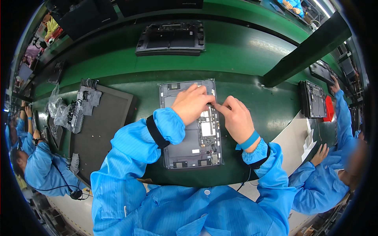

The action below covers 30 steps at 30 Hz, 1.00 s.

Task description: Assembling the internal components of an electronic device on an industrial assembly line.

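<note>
An open laptop base [181, 145] lies flat on the green bench in front of me, its inside facing up. A long circuit board [208, 137] with white labels and silver shields runs along its right side. My left hand [192, 103] reaches across the casing, fingers bent and closed at the board's upper part. Coming from the right, my right hand [237, 120] pinches thumb and forefinger together at the same spot, close to the left fingertips. Whatever is between the fingers is too small or hidden to make out. A blue band circles my right wrist.
A dark tray [104, 129] at left carries strips of grey parts [80, 110], with a clear plastic bag [56, 105] beside it. Another laptop base [171, 37] lies on the far green belt. A dark post [307, 49] slants at right, near co-workers, stacked bases [314, 98] and a red bin [329, 109].
</note>
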{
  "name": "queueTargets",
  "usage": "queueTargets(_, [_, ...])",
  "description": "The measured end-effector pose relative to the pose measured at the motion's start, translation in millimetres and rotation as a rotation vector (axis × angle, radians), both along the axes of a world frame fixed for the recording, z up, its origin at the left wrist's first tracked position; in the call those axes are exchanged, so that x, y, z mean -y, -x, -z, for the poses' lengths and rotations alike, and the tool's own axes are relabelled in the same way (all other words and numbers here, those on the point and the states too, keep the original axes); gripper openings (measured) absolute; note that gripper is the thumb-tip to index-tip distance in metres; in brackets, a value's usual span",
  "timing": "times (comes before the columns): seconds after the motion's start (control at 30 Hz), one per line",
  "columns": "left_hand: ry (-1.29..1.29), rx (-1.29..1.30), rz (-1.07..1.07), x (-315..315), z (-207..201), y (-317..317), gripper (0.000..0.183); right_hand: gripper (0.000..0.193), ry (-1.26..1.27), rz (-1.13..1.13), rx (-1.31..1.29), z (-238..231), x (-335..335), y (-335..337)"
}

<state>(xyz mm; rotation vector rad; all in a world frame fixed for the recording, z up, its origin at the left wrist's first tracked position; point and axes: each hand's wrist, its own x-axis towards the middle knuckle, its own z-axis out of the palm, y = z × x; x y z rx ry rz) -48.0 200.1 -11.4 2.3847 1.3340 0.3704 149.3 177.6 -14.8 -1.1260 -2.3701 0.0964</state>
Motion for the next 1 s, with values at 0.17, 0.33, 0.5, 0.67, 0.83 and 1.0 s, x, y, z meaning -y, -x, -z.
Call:
queueTargets(0.17, [0.006,-0.004,-0.003,-1.7,-0.5,0.3,0.021,0.03,-0.06,-0.036,0.041,4.5,-2.3,-1.3])
queueTargets(0.33, [0.021,-0.022,-0.021,-1.9,-4.7,-1.3,0.021,0.027,-0.042,-0.047,-0.017,12.2,-1.7,-0.7])
queueTargets(0.5, [-0.13,0.043,-0.023,5.6,-7.6,6.8,0.027,0.024,0.111,-0.023,-0.165,16.1,-1.5,-4.9])
queueTargets(0.67, [-0.363,0.276,-0.674,64.5,-37.9,50.5,0.021,0.024,0.638,0.315,-0.472,8.3,23.1,-30.8])
queueTargets(0.83, [0.043,0.21,-0.616,111.4,25.1,80.4,0.035,0.043,0.683,0.107,-0.381,10.2,35.8,-11.9])
queueTargets(1.0, [0.228,0.673,-0.786,92.6,25.7,60.6,0.04,0.044,0.821,0.171,-0.564,24.0,29.2,-8.1])
